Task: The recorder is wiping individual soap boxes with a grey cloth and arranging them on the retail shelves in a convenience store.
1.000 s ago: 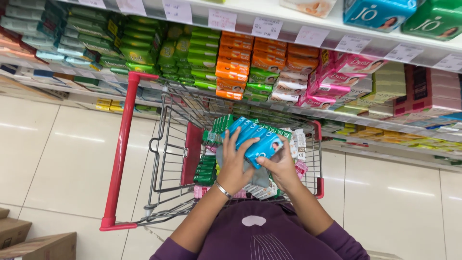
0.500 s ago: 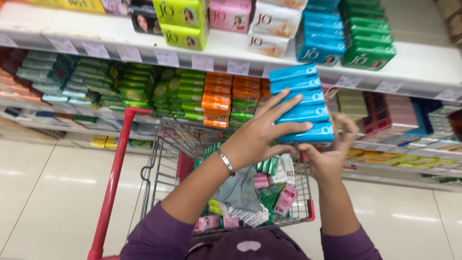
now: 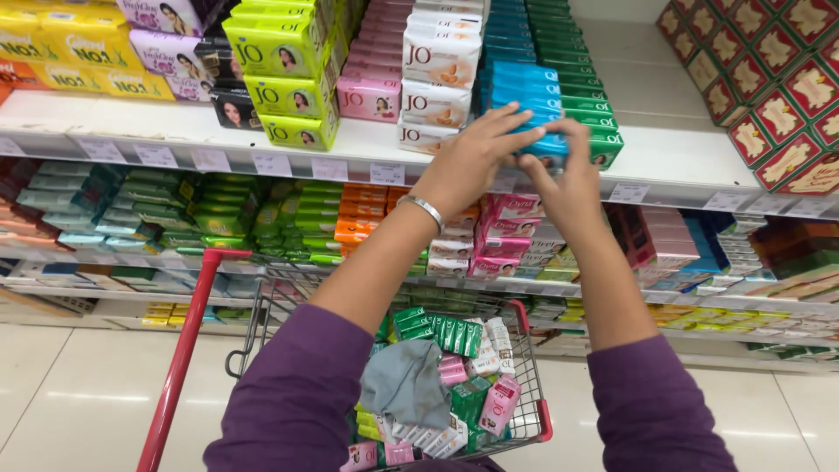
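Gripping blue soap boxes (image 3: 530, 114), two hands

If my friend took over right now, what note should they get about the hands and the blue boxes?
Left hand: fingers spread over the stack of blue boxes, pressing on it at the upper shelf.
Right hand: under and beside the same stack, gripping its lower end.
The blue boxes sit between the white boxes and green boxes.
Done: stack is up at shelf level.
Left: both hands are on it, not let go. The red cart below holds more small green and pink packs and a grey cloth.
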